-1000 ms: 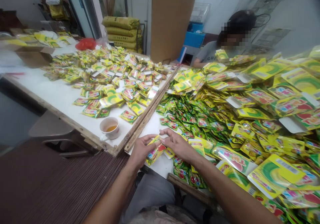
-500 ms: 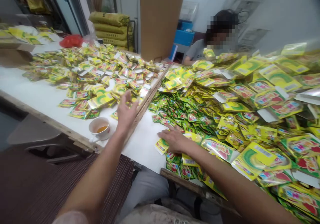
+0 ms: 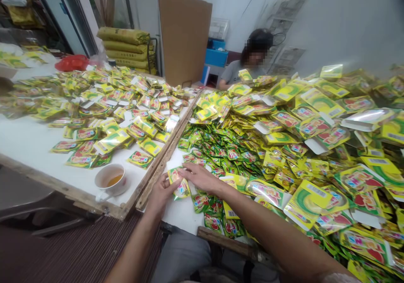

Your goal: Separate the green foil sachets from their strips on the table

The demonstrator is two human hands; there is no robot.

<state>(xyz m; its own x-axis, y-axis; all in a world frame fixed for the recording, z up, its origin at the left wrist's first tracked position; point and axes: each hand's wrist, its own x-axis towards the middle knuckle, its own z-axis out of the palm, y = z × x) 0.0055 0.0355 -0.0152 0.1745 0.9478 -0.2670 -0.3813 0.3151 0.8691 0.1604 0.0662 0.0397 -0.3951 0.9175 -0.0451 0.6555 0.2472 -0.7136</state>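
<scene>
My left hand (image 3: 161,192) and my right hand (image 3: 198,177) meet over the near edge of the right table, both pinching one yellow-green packet (image 3: 178,185) held between them. Just under and right of my right hand lie small green sachets (image 3: 221,152) in a heap. Larger yellow packets with white card flaps (image 3: 307,199) are piled further right. The fingers of both hands are closed on the packet.
A white cup of tea (image 3: 111,181) stands near the front edge of the left table (image 3: 28,142), which carries a spread of finished packets (image 3: 120,106). A wooden rim (image 3: 164,159) divides the tables. A person (image 3: 249,66) sits at the far end. Yellow sacks (image 3: 124,45) are stacked behind.
My left hand, which had reached out open over the left table, has come back. Both hands now hold a packet together again. The camera has shifted left and down.
</scene>
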